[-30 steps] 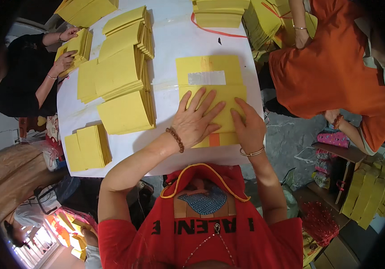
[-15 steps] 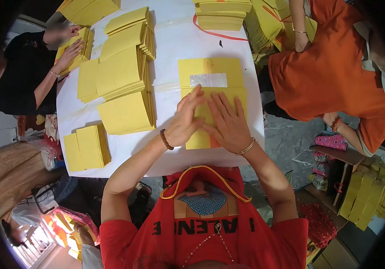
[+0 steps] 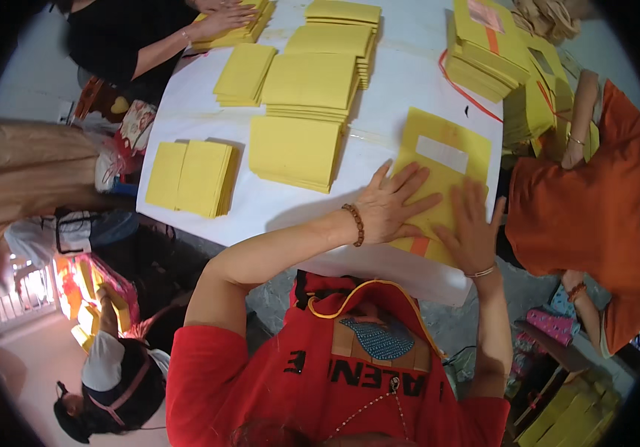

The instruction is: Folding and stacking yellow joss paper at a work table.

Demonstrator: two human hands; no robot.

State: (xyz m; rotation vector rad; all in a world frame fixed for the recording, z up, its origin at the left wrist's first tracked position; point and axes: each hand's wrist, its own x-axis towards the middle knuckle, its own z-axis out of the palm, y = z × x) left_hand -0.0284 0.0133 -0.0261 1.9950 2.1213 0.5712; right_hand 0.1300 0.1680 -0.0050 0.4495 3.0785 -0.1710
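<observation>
A yellow paper piece (image 3: 414, 134), with a pale shiny rectangle (image 3: 441, 154) and an orange stripe down its middle, lies flat by the right part of the white table's near edge. My left hand (image 3: 397, 203) rests over its left side, fingers spread and pointing right. On its right side lies my right hand (image 3: 476, 227), fingers apart and pointing away from me. Neither hand grips anything. Part of the paper is hidden under both hands.
Several stacks of yellow paper (image 3: 294, 149) cover the middle and left of the white table (image 3: 257, 208). A taller yellow pile (image 3: 480, 63) and a red ribbon (image 3: 473, 97) are at the far right. Co-workers in black (image 3: 122, 37) and orange (image 3: 584, 231) flank the table.
The view has turned, so the table appears tilted. My left hand, raised on edge before, now spreads flat on the paper. My right hand stays on it, with its fingers wider apart.
</observation>
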